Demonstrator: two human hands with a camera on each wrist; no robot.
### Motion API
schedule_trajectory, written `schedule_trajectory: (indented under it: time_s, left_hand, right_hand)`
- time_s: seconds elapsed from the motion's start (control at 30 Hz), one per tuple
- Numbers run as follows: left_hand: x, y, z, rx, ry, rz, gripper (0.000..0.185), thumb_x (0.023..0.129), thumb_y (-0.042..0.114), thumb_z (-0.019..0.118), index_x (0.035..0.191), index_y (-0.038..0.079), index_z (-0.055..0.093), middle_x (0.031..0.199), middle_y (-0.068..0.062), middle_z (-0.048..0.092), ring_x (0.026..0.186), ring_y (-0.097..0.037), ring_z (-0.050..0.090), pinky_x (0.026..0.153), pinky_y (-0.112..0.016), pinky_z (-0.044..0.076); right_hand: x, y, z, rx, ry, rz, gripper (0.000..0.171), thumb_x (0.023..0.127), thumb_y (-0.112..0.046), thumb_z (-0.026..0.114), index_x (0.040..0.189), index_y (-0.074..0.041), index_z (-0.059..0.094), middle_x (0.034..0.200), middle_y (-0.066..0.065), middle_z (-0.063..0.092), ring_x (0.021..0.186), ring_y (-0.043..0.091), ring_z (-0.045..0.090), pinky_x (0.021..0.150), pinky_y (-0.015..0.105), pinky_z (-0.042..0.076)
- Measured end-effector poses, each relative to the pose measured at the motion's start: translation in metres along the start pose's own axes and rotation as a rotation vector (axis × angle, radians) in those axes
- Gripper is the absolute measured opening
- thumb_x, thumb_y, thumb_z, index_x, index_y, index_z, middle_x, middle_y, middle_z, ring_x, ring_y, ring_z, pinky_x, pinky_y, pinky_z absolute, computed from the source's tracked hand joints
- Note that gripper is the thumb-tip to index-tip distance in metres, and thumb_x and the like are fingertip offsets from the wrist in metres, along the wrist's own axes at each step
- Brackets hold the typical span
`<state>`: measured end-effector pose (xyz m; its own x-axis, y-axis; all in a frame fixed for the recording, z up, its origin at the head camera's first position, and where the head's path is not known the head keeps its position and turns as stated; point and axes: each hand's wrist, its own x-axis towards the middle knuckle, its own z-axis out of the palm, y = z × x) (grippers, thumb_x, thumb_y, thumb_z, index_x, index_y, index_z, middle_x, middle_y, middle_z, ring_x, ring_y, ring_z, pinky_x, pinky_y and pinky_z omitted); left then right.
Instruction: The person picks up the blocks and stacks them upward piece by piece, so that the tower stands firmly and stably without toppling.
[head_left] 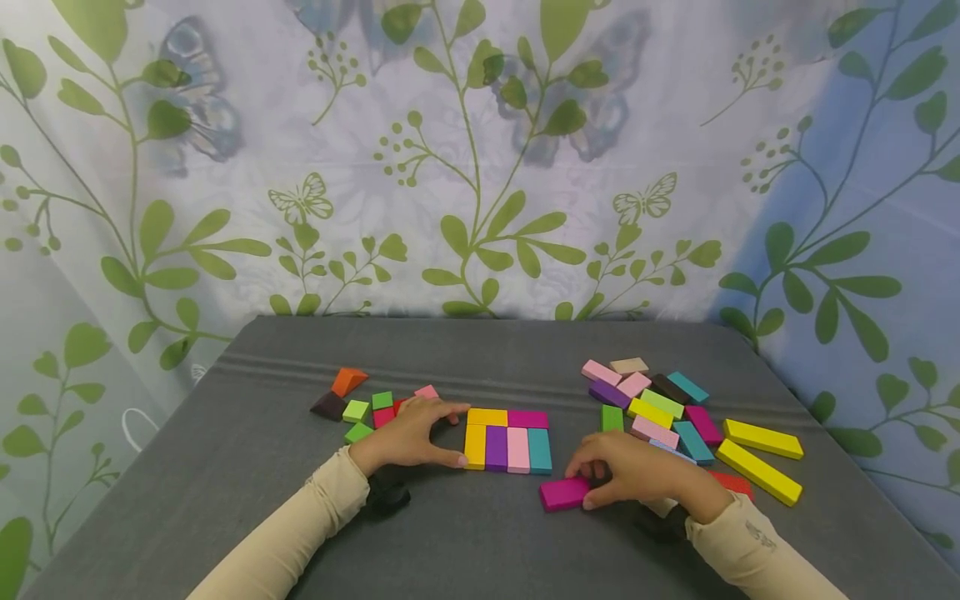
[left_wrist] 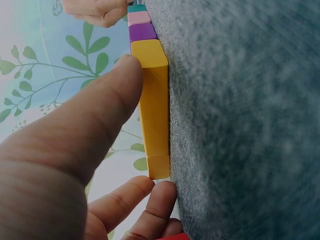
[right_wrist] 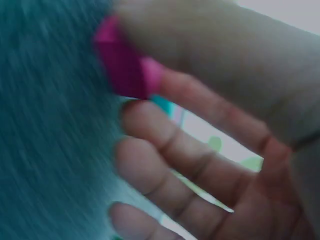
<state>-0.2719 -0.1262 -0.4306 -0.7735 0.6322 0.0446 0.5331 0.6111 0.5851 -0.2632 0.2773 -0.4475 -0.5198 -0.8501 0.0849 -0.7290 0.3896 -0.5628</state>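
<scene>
Stood next to the worktop (head_left: 480, 542) for this one, grey cloth over it, leafy butterfly curtain (head_left: 480, 167) behind.

Left hand (head_left: 408, 433) was braced against the left edge of the block rectangle (head_left: 508, 439): thumb on the near corner of the yellow upright block (head_left: 475, 446), fingers curled round the far side by the yellow top piece (head_left: 487, 417). The left wrist cam showed it well, w/ the thumb (left_wrist: 100, 115) flat on the yellow block (left_wrist: 154, 125) and fingertips (left_wrist: 160, 192) at its far end. Looked like it was there to keep the pieces square, tbh, not lifting anything.

Right hand (head_left: 637, 471) had the magenta block (head_left: 564, 493) pinched, thumb on the near side and fingers draped over the top. The block lay flat on the cloth just below the rectangle's right corner, near it but not touching. Right wrist cam was blurry, but you could see the magenta piece (right_wrist: 125, 65) under the thumb w/ the other fingers (right_wrist: 190, 165) loosely curled beneath.

Rest of the stock sat in 2 spots: small pile (head_left: 375, 404) on the left w/ greens, a red, an orange wedge and a dark one, and a bigger heap (head_left: 660, 404) on the right incl. two long yellow bars (head_left: 761, 454). Both within reach, prob why they're split like that.
</scene>
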Motion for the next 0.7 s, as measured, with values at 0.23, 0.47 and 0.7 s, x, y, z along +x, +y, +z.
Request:
schedule_trajectory:
  time_s: [0.23, 0.47, 0.7]
  left_hand:
    - [0.000, 0.000, 0.000, 0.011, 0.001, 0.012, 0.082, 0.089, 0.040, 0.088, 0.154, 0.002, 0.057, 0.121, -0.005, 0.067, 0.123, -0.032, 0.056, 0.113, -0.064, 0.031]
    - [0.001, 0.000, 0.000, 0.011, 0.000, 0.010, 0.078, 0.092, 0.040, 0.086, 0.154, 0.002, 0.058, 0.123, -0.007, 0.068, 0.123, -0.031, 0.057, 0.113, -0.064, 0.032]
    - [0.003, -0.002, 0.000, 0.038, 0.017, 0.031, 0.069, 0.097, 0.037, 0.083, 0.152, 0.002, 0.059, 0.121, -0.007, 0.070, 0.119, -0.031, 0.060, 0.108, -0.063, 0.034]
  right_hand:
    - [0.005, 0.018, 0.019, 0.201, 0.010, 0.100, 0.029, 0.096, -0.030, 0.086, 0.119, -0.015, 0.076, 0.090, -0.012, 0.069, 0.074, 0.003, 0.061, 0.064, 0.023, 0.055]
    - [0.010, 0.024, 0.028, 0.294, 0.009, 0.199, 0.023, 0.094, -0.031, 0.088, 0.111, -0.022, 0.077, 0.090, -0.008, 0.075, 0.077, 0.009, 0.068, 0.066, 0.027, 0.059]
    - [0.028, -0.025, 0.035, 0.217, 0.112, 0.163, 0.025, 0.093, -0.033, 0.088, 0.109, -0.017, 0.076, 0.087, -0.012, 0.070, 0.071, 0.005, 0.061, 0.060, 0.025, 0.054]
